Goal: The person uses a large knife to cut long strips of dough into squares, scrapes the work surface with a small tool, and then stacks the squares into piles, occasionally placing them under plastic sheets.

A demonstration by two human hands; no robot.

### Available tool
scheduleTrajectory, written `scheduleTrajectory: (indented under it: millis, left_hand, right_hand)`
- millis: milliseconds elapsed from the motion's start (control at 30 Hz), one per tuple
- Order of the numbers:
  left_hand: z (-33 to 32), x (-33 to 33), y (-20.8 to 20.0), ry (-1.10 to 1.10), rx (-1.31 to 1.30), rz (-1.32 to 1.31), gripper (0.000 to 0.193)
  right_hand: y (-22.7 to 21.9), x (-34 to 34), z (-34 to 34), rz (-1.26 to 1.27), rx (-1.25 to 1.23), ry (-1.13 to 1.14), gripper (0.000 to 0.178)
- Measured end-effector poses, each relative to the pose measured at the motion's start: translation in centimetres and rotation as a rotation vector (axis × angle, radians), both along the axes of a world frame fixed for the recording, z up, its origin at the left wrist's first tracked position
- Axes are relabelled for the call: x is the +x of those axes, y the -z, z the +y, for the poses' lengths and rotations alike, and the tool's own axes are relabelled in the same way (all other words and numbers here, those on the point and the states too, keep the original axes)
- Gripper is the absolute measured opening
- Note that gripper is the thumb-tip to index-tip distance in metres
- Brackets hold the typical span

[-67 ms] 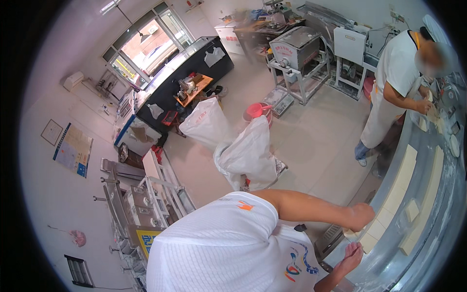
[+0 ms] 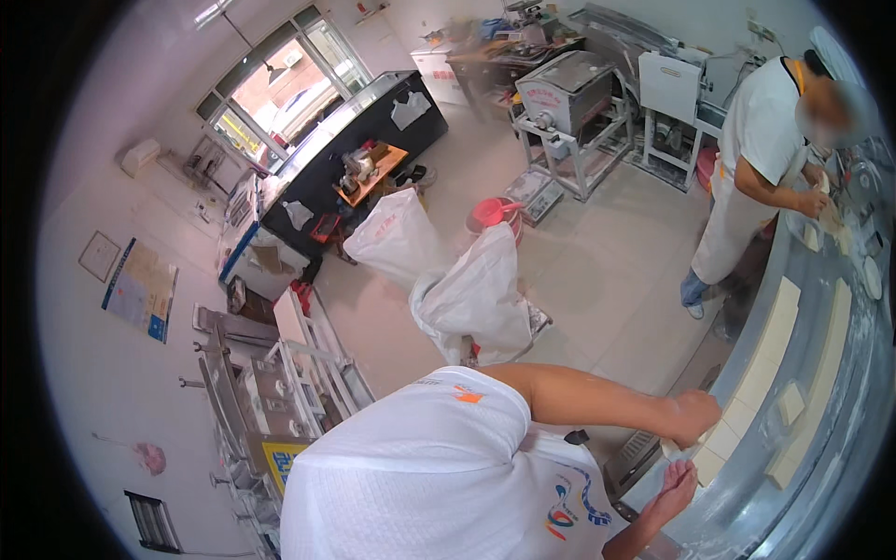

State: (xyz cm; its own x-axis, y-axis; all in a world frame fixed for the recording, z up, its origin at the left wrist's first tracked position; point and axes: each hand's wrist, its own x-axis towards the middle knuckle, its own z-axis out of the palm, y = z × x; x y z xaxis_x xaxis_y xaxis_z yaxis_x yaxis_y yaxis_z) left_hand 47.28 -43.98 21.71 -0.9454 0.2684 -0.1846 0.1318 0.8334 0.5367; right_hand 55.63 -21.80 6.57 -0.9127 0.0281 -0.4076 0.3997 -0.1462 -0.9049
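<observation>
My left hand (image 2: 695,416) is closed over the near end of a long pale dough strip (image 2: 742,399) on the metal worktable. Anything inside its fingers is hidden. A small pale edge of dough (image 2: 671,449) shows beside that hand. Just below it in the picture, my right hand (image 2: 676,487) has its fingers bent and drawn together beside the strip's end. What it may hold is too small to make out. Cross lines divide the strip into block-like portions.
On the worktable (image 2: 719,509) lie a second dough strip (image 2: 821,373) and a loose dough piece (image 2: 791,403). A co-worker (image 2: 761,159) handles dough at the table's far end. White sacks (image 2: 481,294), a red basin (image 2: 495,213) and a floury machine (image 2: 569,93) stand on the floor.
Both hands have shifted very slightly, and my right hand's fingers sit a little differently. The dough strips have not moved visibly.
</observation>
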Motion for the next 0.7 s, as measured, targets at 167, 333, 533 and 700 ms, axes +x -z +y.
scheduleTrajectory:
  millis: [167,333,533,700]
  left_hand:
    - [-0.1,-0.2,0.3,-0.077,0.258,-0.294,0.05]
    - [-0.4,0.9,3.5,-0.153,0.09,-0.145,0.058]
    - [-3.3,-0.2,4.6,-0.127,0.127,-0.221,0.059]
    - [-5.3,-2.9,-1.2,-0.061,0.415,-0.412,0.051]
  right_hand:
    - [-3.4,-0.7,-6.4,-0.195,-0.915,0.154,0.062]
    - [-4.4,-0.1,-7.8,-0.34,-1.184,0.146,0.074]
    - [-7.6,1.6,-9.9,-0.256,-1.162,0.148,0.07]
    - [-10.2,-1.8,-7.5,0.042,-0.594,-0.108,0.05]
